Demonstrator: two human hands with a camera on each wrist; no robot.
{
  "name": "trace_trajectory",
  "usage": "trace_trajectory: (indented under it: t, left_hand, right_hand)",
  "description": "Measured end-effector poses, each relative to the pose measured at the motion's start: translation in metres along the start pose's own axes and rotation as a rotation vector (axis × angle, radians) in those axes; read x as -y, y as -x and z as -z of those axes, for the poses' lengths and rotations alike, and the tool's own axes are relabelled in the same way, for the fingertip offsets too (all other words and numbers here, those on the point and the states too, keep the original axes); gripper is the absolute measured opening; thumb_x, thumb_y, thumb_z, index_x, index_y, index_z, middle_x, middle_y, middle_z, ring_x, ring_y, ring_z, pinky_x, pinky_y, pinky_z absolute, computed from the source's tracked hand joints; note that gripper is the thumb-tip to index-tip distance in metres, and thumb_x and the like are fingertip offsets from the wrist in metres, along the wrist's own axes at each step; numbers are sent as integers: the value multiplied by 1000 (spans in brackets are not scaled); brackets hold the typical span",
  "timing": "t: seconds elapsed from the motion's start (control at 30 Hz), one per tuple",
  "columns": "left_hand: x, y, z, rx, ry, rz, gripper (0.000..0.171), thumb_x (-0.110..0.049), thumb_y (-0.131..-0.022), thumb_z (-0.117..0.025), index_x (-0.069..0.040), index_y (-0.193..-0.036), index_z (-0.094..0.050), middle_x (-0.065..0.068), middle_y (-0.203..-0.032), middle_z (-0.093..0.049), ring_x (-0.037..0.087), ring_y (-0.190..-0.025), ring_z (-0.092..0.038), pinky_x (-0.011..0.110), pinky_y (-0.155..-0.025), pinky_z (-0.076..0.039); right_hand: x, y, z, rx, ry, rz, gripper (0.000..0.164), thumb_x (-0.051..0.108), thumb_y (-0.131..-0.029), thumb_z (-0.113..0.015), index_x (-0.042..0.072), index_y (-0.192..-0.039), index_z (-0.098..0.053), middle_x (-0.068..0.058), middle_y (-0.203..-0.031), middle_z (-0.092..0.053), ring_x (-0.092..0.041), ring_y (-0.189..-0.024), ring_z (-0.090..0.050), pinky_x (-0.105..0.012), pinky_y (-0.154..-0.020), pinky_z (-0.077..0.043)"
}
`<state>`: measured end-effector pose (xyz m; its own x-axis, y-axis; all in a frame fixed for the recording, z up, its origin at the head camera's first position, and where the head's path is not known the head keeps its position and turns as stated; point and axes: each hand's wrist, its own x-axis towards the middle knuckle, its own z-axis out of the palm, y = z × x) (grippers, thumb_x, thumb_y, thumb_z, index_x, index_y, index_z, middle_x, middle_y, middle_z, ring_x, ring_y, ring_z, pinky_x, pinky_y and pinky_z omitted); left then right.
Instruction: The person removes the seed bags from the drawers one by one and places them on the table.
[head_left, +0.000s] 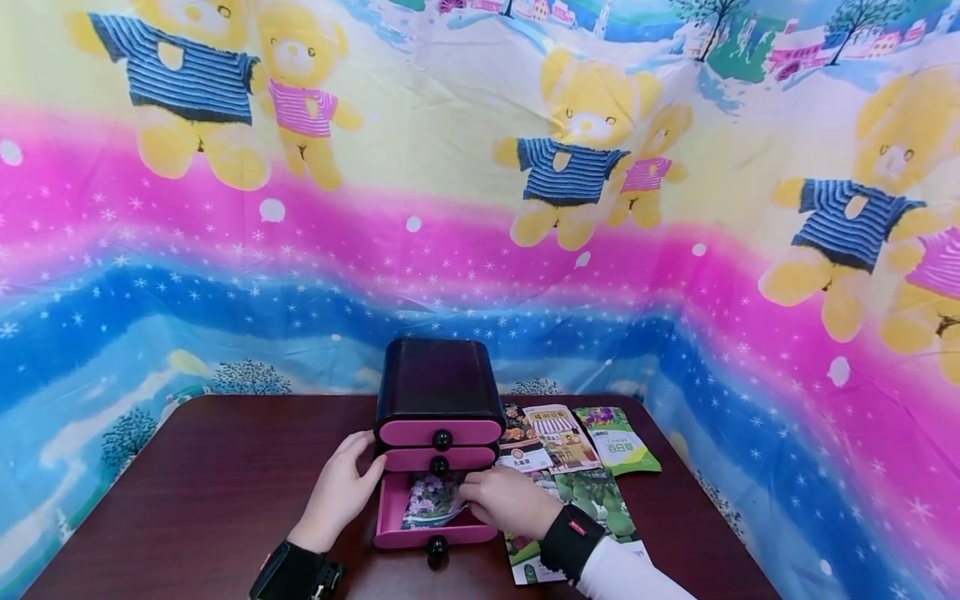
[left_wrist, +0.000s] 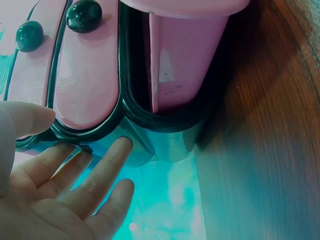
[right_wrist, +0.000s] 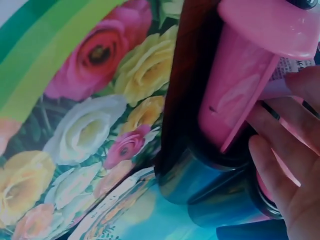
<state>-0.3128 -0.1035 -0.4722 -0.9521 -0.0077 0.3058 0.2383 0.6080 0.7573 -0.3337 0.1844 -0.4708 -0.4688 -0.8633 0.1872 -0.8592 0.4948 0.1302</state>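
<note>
A small black cabinet [head_left: 438, 379] with pink drawers and round black knobs stands on the table; its bottom drawer [head_left: 401, 540] is pulled out. Inside that drawer lies a flower-printed seed packet [head_left: 429, 500]. My right hand [head_left: 513, 502] reaches into the drawer and pinches the packet at its right edge. A pale edge of the packet [right_wrist: 276, 89] shows by the thumb in the right wrist view. My left hand [head_left: 341, 485] rests against the cabinet's left side, its fingers [left_wrist: 102, 175] fairly straight along the casing and the thumb near the middle drawer's front.
Several printed packets lie right of the cabinet, among them a green-and-white one [head_left: 621, 446] and one with a striped awning [head_left: 562, 442]. The dark wooden table [head_left: 202, 483] extends to the left. A bear-patterned cloth [head_left: 450, 167] hangs behind and to the right.
</note>
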Motion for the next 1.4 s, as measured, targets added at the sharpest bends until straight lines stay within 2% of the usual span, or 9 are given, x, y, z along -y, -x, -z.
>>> trace_trajectory:
  t: [0.1,0.33,0.5,0.6,0.7,0.9,1.07,1.2,1.4]
  left_hand:
    - [0,0,0,1,0,2,46,-18,-101,-63,4,-141,-56,21,-145,-54,39,-137,-50,55,-107,-45]
    - [0,0,2,-3,5,11,46,-17,-100,-63,4,-141,-56,21,-145,-53,39,-137,-49,56,-107,-45]
    - [-1,0,2,-1,3,10,46,-17,-101,-62,4,-141,-56,21,-145,-53,39,-137,-50,55,-107,-46]
    - [-1,0,2,-1,5,8,46,-17,-100,-63,4,-141,-56,21,-145,-53,39,-137,-50,56,-107,-46]
    - [-1,1,2,-1,3,8,46,-17,-100,-63,5,-140,-56,21,-145,-53,40,-136,-50,56,-106,-46]
    - [-1,2,1,-5,-2,3,46,-17,-100,-63,4,-141,-56,21,-144,-54,39,-136,-51,55,-105,-47]
    - [-1,1,-1,-8,-5,0,46,-17,-100,-63,4,-140,-57,21,-144,-54,39,-136,-51,55,-106,-47]
    - [0,1,-1,-11,-3,1,45,-17,-100,-64,4,-140,-57,20,-144,-54,39,-136,-51,55,-106,-47]
    - [2,1,-2,-11,1,0,45,-17,-100,-63,3,-140,-57,20,-145,-54,39,-137,-50,55,-107,-46]
  right_hand:
    - [3,0,4,-40,35,4,9,18,-92,-72,25,-99,-72,15,-91,-65,2,-76,-60,-19,-70,-50]
    - [6,0,15,-111,96,19,8,22,-89,-74,25,-94,-69,15,-89,-65,-2,-79,-61,-24,-76,-52]
    - [6,3,19,-141,104,0,12,20,-88,-76,24,-90,-64,14,-83,-60,-1,-71,-55,-22,-70,-49]
    - [6,6,19,-137,72,-36,13,18,-88,-74,23,-88,-62,13,-81,-57,0,-66,-51,-18,-63,-43]
    - [7,8,19,-117,31,-93,8,18,-90,-72,21,-94,-66,11,-85,-60,1,-67,-52,-14,-59,-40]
    - [6,13,17,-82,-42,-190,13,17,-94,-68,19,-106,-71,8,-95,-65,1,-74,-57,-16,-64,-47]
    - [3,18,17,-74,-170,-251,17,14,-96,-64,18,-111,-71,7,-101,-67,4,-74,-54,-14,-66,-46]
    - [1,24,18,-125,-214,-245,17,13,-97,-64,18,-112,-71,7,-102,-68,2,-76,-57,-15,-67,-47]
    - [2,36,20,-288,-256,-256,17,9,-96,-67,20,-108,-69,9,-100,-67,3,-70,-53,-16,-64,-44]
